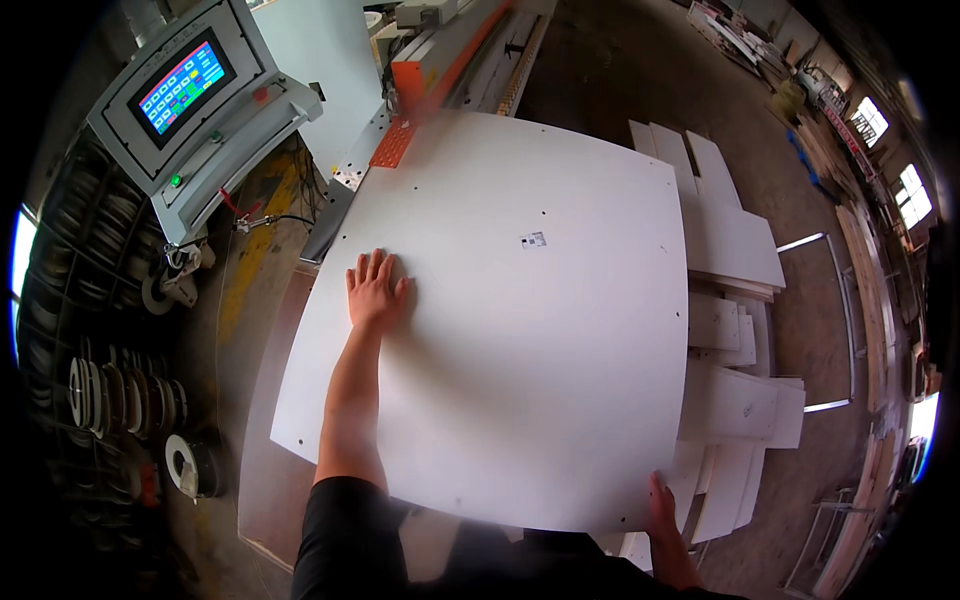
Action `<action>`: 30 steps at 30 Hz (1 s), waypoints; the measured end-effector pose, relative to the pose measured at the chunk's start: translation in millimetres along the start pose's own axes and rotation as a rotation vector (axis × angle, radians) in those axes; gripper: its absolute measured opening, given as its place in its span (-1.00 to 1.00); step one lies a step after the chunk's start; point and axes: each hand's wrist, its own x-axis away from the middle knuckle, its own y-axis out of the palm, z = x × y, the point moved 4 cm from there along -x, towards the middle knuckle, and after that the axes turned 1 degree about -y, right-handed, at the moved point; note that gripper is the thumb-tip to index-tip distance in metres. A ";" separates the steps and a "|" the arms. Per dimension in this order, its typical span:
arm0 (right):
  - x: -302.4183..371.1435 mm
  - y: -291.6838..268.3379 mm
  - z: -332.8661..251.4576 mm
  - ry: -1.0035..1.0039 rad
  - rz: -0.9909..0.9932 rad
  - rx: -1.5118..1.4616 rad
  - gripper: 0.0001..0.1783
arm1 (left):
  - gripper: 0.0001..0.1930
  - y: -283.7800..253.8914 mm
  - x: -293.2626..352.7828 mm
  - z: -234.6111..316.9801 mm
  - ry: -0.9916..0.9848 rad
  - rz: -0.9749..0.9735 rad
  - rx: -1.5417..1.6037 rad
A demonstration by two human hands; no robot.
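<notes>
A large white panel (520,340) with small dark holes near its edges and a small printed label (533,240) stretches away in front of me. Its far left end reaches the orange part of a machine (395,143). My left hand (374,291) lies flat on the panel's left half, fingers spread and pointing away. At the near right corner my right hand (662,510) grips the panel's edge, with one digit showing along the side and the other fingers hidden.
A grey control console (205,110) with a lit touchscreen stands at the far left. Stacked white boards (735,400) lie along the panel's right side. A brown board (270,440) sits low on the left, near rolls of edging (125,395). A metal frame (850,320) stands farther right.
</notes>
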 end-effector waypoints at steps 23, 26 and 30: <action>-173.4 46.2 -121.0 0.003 0.124 0.145 -0.27 | -0.37 -20.3 113.7 -36.3 -0.046 0.079 0.037; -200.1 49.1 -135.1 -0.023 0.122 0.157 -0.23 | -0.37 -15.4 86.6 -27.9 -0.038 0.090 0.049; -220.0 68.6 -170.7 -0.025 0.191 0.185 -0.17 | -0.38 -11.3 48.3 -16.4 -0.034 0.107 0.075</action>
